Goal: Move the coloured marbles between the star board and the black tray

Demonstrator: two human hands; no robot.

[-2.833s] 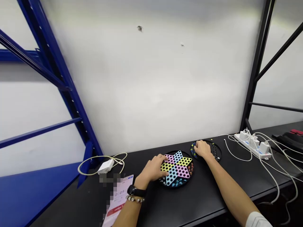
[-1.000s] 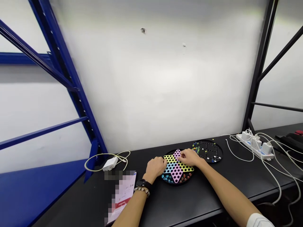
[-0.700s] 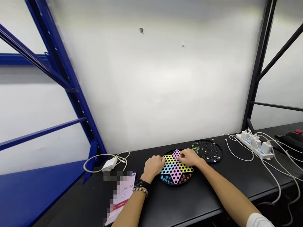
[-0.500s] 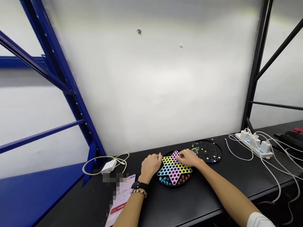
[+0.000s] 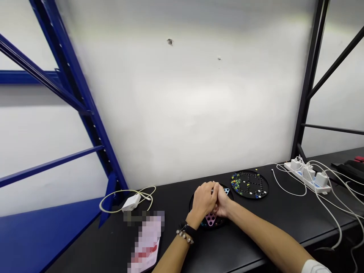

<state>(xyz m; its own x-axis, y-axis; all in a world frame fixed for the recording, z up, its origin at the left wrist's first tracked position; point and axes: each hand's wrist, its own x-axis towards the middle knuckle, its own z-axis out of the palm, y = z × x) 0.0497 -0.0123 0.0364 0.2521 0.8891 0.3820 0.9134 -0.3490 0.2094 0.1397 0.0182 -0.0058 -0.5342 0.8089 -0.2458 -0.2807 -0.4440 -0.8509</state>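
Both of my hands meet over the star-shaped Chinese checkers board [image 5: 211, 220], a holed star set in a round black tray. My left hand [image 5: 204, 199] is curled, with a small dark spot showing by its fingertips; I cannot make out what it is. Pressed against it, my right hand [image 5: 224, 203] is cupped with bent fingers, and its palm is hidden. Most of the star is covered by the hands; a pink point shows in front and a light-blue piece behind on the right.
Behind on the right lies a round black tray [image 5: 263, 195] with coloured marbles. A white power strip [image 5: 308, 178] with plugs and loose cables is farther right. On the left are a charger [image 5: 131, 202] with its cable and a partly blurred phone [image 5: 148, 242].
My left hand has moved right and my right hand slightly down, so the two now touch over the board. They were apart on either side of it before.
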